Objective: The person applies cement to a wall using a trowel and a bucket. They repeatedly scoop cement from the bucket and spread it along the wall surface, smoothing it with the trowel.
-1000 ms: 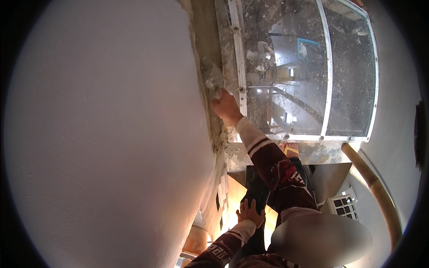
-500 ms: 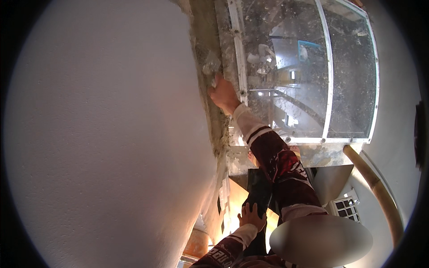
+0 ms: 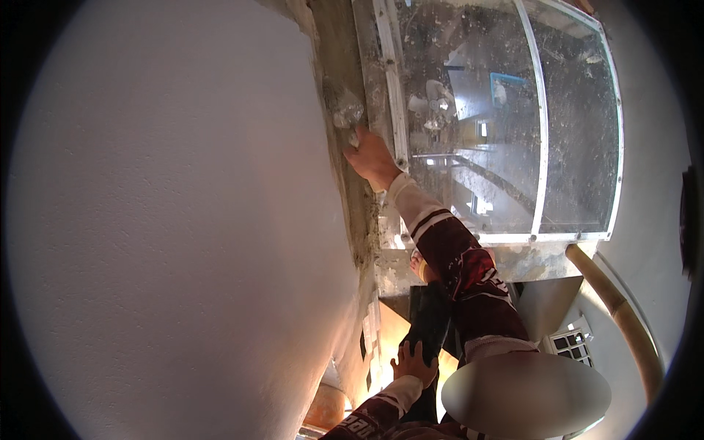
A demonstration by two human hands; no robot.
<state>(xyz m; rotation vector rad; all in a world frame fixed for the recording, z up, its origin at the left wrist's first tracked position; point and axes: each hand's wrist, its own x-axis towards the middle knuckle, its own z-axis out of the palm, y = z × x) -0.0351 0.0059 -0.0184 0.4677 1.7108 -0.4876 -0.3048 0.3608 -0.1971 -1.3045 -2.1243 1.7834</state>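
My right hand [image 3: 370,156] grips a small metal trowel or scraper [image 3: 346,111], its blade on the rough grey-brown mortar strip [image 3: 336,55] between a smooth white wall [image 3: 183,183] and a white-framed glass panel [image 3: 484,180]. The blade's exact shape is hard to make out. Low in the view, my left hand [image 3: 416,364] rests with fingers spread on my dark-trousered leg [image 3: 431,319], holding nothing. Part of my sandalled foot [image 3: 421,270] shows on the ledge beside my right sleeve, mostly hidden by it.
A stained concrete ledge [image 3: 535,260] runs along the panel's near side, with a drop below it. A bamboo pole [image 3: 620,312] slants down at the right, near a pale vent grille [image 3: 568,345]. An orange object [image 3: 326,407] sits far below at the lower left.
Compared with a second ago, my right hand and the blade are slightly farther up the mortar strip. My left hand stays on my leg, a little lower in the view.
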